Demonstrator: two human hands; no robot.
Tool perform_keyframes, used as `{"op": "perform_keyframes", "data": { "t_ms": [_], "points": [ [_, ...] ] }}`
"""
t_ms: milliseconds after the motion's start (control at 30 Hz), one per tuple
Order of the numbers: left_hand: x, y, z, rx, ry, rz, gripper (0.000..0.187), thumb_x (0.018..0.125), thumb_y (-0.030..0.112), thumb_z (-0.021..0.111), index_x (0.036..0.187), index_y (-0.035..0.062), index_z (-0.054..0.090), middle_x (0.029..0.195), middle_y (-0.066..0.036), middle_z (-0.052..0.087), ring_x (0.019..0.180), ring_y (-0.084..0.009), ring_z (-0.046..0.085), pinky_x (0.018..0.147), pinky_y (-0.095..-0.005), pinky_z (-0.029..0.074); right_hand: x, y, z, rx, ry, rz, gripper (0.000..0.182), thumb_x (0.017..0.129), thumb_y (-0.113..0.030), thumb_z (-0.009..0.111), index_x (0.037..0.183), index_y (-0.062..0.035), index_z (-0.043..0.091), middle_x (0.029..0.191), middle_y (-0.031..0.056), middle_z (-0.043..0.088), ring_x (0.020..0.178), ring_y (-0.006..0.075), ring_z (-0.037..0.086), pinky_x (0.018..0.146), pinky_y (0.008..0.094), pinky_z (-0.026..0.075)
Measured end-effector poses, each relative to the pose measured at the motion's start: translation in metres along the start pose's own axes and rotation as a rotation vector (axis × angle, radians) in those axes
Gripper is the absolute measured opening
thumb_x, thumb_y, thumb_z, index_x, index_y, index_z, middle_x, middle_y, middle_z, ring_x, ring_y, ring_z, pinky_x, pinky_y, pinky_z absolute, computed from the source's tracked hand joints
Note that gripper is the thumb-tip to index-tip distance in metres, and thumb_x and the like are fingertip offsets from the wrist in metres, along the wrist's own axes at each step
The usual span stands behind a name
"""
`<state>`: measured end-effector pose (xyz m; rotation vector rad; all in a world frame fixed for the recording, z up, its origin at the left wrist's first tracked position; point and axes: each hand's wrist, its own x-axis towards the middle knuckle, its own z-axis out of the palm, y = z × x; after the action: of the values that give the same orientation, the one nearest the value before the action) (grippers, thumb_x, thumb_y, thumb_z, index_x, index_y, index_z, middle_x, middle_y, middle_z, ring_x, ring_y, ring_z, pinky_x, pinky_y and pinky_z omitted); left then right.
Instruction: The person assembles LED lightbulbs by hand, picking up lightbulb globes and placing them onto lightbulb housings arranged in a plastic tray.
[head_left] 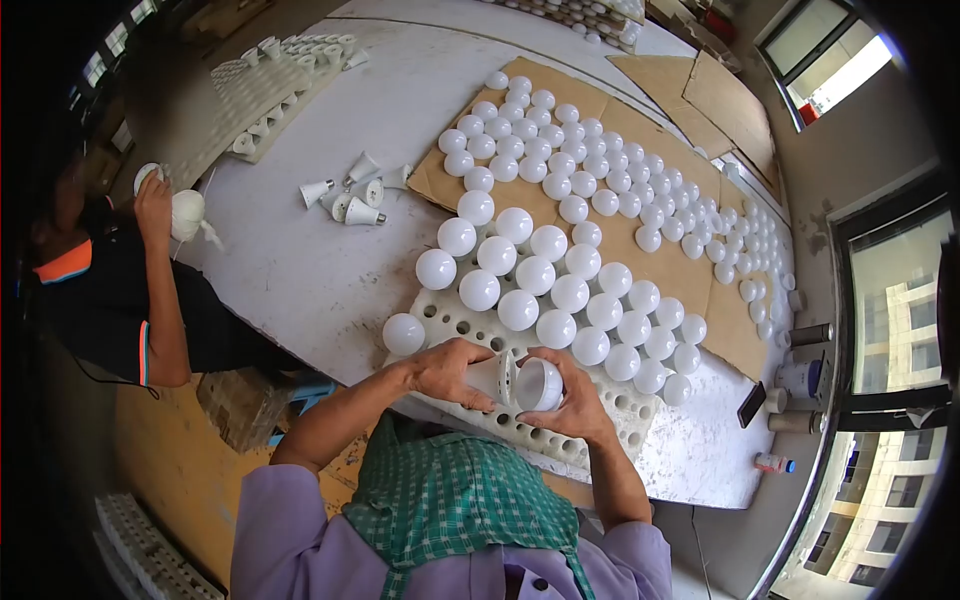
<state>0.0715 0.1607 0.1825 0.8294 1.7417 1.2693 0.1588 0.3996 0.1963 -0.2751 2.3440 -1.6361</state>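
Note:
My left hand [445, 372] is closed around a white bulb base [488, 378], its flat open end turned to the right. Facing it, my right hand [580, 402] grips a white dome bulb cover [540, 386], with the cover's hollow side toward the base. The two parts are very close together, over the near edge of a white perforated tray [560, 449]. Rows of bulbs with round white covers [518, 310] stand in the tray just beyond my hands. A single white dome [403, 334] sits at the tray's left corner.
Many white domes [648, 238] cover a cardboard sheet [440, 183] farther back. Several loose bulb bases [364, 212] lie on the white table [330, 270]. At left, a person's hand [153, 208] holds a round white part. A phone [751, 404] and a small bottle [774, 463] are at right.

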Motion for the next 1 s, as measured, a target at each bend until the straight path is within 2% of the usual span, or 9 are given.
{"op": "perform_keyframes", "data": {
  "t_ms": [233, 333, 500, 633, 733, 800, 933, 1000],
  "points": [
    [-0.012, -0.001, 0.005, 0.052, 0.03, 0.003, 0.058, 0.063, 0.031, 0.084, 0.105, -0.0037, 0.064, 0.088, -0.014, 0.069, 0.079, -0.018, 0.065, 0.075, -0.0324, 0.05, -0.001, -0.007, 0.006, -0.128, -0.021, -0.067, 0.085, 0.057, -0.024, 0.09, 0.128, -0.0064, 0.046, 0.116, 0.0092, 0.059, 0.105, 0.0219, 0.06, 0.092, 0.0357, 0.047],
    [-0.015, 0.001, 0.007, 0.104, 0.002, -0.074, 0.06, 0.063, 0.032, 0.084, 0.108, -0.0019, 0.064, 0.092, -0.014, 0.069, 0.084, -0.0183, 0.065, 0.076, -0.0317, 0.05, 0.001, -0.008, 0.012, -0.103, -0.071, 0.012, 0.088, 0.057, -0.027, 0.09, 0.13, -0.0057, 0.045, 0.115, 0.0107, 0.06, 0.103, 0.0243, 0.062, 0.088, 0.0385, 0.05],
    [-0.021, 0.008, 0.011, 0.158, -0.001, -0.144, 0.059, 0.062, 0.031, 0.084, 0.108, -0.0006, 0.066, 0.09, -0.016, 0.07, 0.081, -0.0217, 0.067, 0.075, -0.0328, 0.051, 0.004, -0.02, 0.019, -0.368, -0.142, -0.066, 0.092, 0.059, -0.033, 0.087, 0.134, -0.0054, 0.041, 0.113, 0.0181, 0.06, 0.099, 0.037, 0.062, 0.084, 0.0433, 0.051],
    [-0.025, 0.005, 0.013, 0.159, 0.005, -0.151, 0.057, 0.061, 0.031, 0.084, 0.104, -0.002, 0.066, 0.089, -0.017, 0.07, 0.08, -0.0228, 0.067, 0.073, -0.0334, 0.051, 0.005, -0.019, 0.026, -0.385, -0.179, -0.011, 0.093, 0.061, -0.035, 0.086, 0.135, -0.0056, 0.039, 0.114, 0.0202, 0.059, 0.098, 0.0405, 0.061, 0.085, 0.0436, 0.051],
    [-0.026, 0.003, 0.014, 0.193, -0.011, -0.149, 0.057, 0.06, 0.032, 0.084, 0.102, -0.0036, 0.066, 0.087, -0.017, 0.07, 0.079, -0.0236, 0.068, 0.072, -0.0342, 0.052, 0.003, -0.014, 0.033, -0.337, -0.166, -0.045, 0.089, 0.063, -0.033, 0.085, 0.134, -0.0057, 0.038, 0.116, 0.0217, 0.058, 0.099, 0.0407, 0.061, 0.085, 0.0444, 0.051],
    [-0.027, -0.001, 0.017, 0.17, 0.028, -0.095, 0.057, 0.058, 0.033, 0.084, 0.093, -0.0083, 0.066, 0.083, -0.02, 0.069, 0.075, -0.0251, 0.068, 0.07, -0.0343, 0.052, 0.0, -0.009, 0.039, -0.323, -0.146, -0.07, 0.084, 0.066, -0.031, 0.083, 0.132, -0.0047, 0.038, 0.117, 0.0229, 0.056, 0.098, 0.0419, 0.061, 0.084, 0.0452, 0.052],
    [-0.025, -0.003, 0.022, 0.171, 0.028, -0.087, 0.06, 0.059, 0.037, 0.083, 0.093, -0.0084, 0.066, 0.084, -0.02, 0.069, 0.077, -0.0257, 0.068, 0.071, -0.0346, 0.052, -0.001, -0.008, 0.045, -0.346, -0.128, -0.102, 0.078, 0.069, -0.026, 0.08, 0.13, -0.002, 0.038, 0.119, 0.0245, 0.053, 0.098, 0.0433, 0.06, 0.084, 0.0459, 0.052],
    [-0.021, -0.013, 0.028, 0.172, 0.052, 0.0, 0.054, 0.067, 0.036, 0.08, 0.1, -0.0048, 0.066, 0.091, -0.019, 0.069, 0.081, -0.0254, 0.068, 0.074, -0.0354, 0.052, 0.0, -0.009, 0.05, -0.32, -0.026, -0.289, 0.076, 0.065, -0.018, 0.081, 0.127, -0.0009, 0.041, 0.118, 0.0214, 0.052, 0.102, 0.0397, 0.058, 0.086, 0.0439, 0.051]
  ]
}}
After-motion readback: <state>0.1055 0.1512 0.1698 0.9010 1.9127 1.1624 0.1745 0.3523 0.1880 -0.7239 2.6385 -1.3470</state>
